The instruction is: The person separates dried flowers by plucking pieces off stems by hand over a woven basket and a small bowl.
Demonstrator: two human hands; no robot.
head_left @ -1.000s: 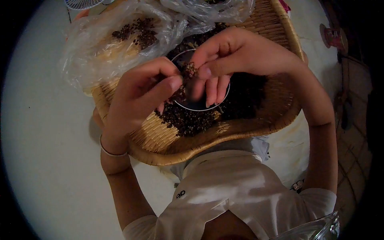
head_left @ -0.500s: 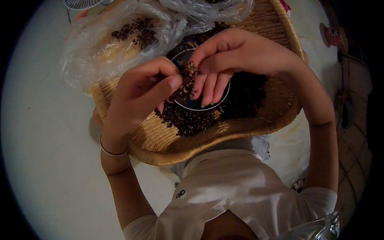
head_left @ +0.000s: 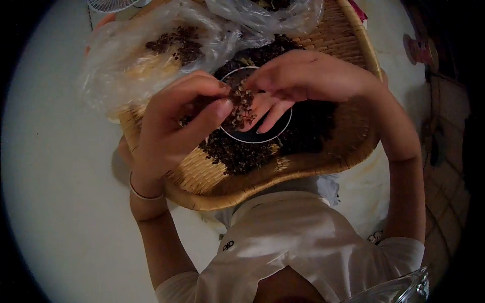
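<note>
My left hand (head_left: 174,118) pinches a sprig of dried, peppercorn-like brown berries (head_left: 241,103) between thumb and forefinger. At the right side of the sprig, my right hand (head_left: 298,81) has its thumb and forefinger closed on the berries, while its other fingers stretch out below. Beneath both hands sits a dark round bowl (head_left: 255,141) with a thin white rim, partly covered by the fingers. A dark heap of loose berries (head_left: 242,159) surrounds the bowl inside a woven basket (head_left: 202,179).
A clear plastic bag (head_left: 111,70) with more brown clusters (head_left: 177,43) lies over the basket's far left side. A white fan-like grille (head_left: 108,4) shows at the top left. To the right stands a reddish spool-shaped object (head_left: 422,49).
My right hand has shifted slightly down, and its outstretched fingers have spread apart. The sprig stays between both hands, turned a little. The whole view has shifted slightly.
</note>
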